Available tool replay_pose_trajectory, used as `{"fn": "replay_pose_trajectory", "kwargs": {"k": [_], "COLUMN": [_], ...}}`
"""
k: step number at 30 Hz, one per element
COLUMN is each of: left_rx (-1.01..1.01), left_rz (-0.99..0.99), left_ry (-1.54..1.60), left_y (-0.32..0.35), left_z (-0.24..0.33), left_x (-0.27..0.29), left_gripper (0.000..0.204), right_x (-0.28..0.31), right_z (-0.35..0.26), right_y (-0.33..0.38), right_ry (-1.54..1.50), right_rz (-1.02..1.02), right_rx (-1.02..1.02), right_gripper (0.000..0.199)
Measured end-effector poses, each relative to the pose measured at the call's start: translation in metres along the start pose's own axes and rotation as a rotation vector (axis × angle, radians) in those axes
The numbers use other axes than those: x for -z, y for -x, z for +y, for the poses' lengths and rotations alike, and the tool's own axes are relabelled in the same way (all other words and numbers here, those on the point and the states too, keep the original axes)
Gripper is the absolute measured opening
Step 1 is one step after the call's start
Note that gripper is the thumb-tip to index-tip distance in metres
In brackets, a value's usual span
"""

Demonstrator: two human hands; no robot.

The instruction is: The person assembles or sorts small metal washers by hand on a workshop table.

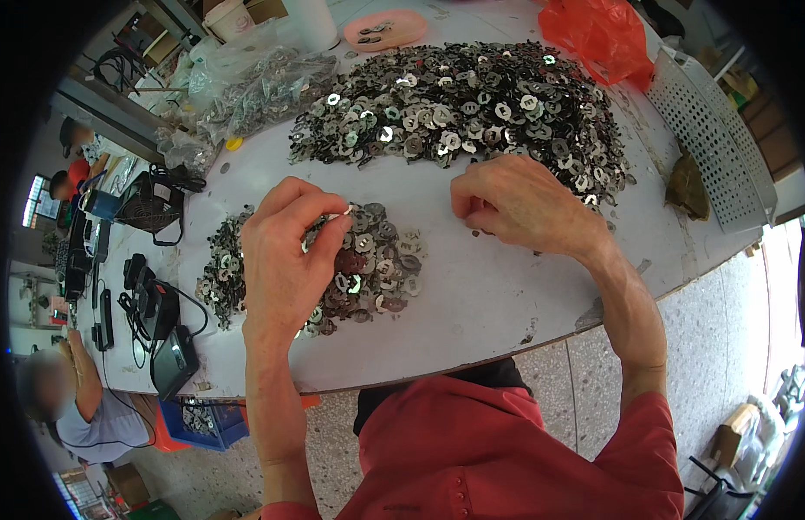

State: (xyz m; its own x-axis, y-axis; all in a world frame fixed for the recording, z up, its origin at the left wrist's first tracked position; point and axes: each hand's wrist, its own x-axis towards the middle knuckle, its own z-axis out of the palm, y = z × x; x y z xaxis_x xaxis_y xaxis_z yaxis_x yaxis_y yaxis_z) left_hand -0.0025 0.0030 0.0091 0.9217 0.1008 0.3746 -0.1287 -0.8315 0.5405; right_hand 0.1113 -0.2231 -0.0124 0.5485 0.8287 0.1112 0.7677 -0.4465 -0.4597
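Observation:
My left hand [285,251] is over the smaller pile of flat round metal pieces [376,251], its thumb and forefinger pinching a small shiny metal piece [348,210]. At the near edge of the larger heap of similar slotted metal discs [454,104], my right hand [528,208] hangs with its fingers curled inward. Whatever that hand may hold is hidden behind its fingers. Bare white tabletop [446,321] lies between the smaller pile and my right forearm.
A pink dish [385,30] with a few pieces stands behind the heap. Clear plastic bags [264,87] lie at the far left, a red bag [597,39] and white perforated basket [710,130] at the right. Black power adapters [155,303] with cords sit left. A co-worker [99,416] sits beyond them.

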Motion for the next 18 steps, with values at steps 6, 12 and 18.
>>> {"fn": "replay_pose_trajectory", "kwargs": {"k": [6, 12, 18], "left_rx": [-0.209, -0.378, -0.481], "left_rz": [0.067, -0.042, -0.045], "left_ry": [0.119, 0.175, 0.116], "left_y": [0.002, 0.005, 0.001], "left_z": [0.005, 0.025, 0.035], "left_x": [-0.019, -0.038, -0.05], "left_gripper": [0.015, 0.024, 0.025], "right_x": [0.003, 0.006, 0.011], "right_z": [-0.001, -0.003, -0.009], "right_y": [-0.005, -0.008, -0.008], "right_ry": [-0.309, -0.752, -0.959], "right_rz": [0.018, -0.074, -0.066], "right_rx": [-0.041, -0.222, -0.233], "right_gripper": [0.01, 0.01, 0.012]}}
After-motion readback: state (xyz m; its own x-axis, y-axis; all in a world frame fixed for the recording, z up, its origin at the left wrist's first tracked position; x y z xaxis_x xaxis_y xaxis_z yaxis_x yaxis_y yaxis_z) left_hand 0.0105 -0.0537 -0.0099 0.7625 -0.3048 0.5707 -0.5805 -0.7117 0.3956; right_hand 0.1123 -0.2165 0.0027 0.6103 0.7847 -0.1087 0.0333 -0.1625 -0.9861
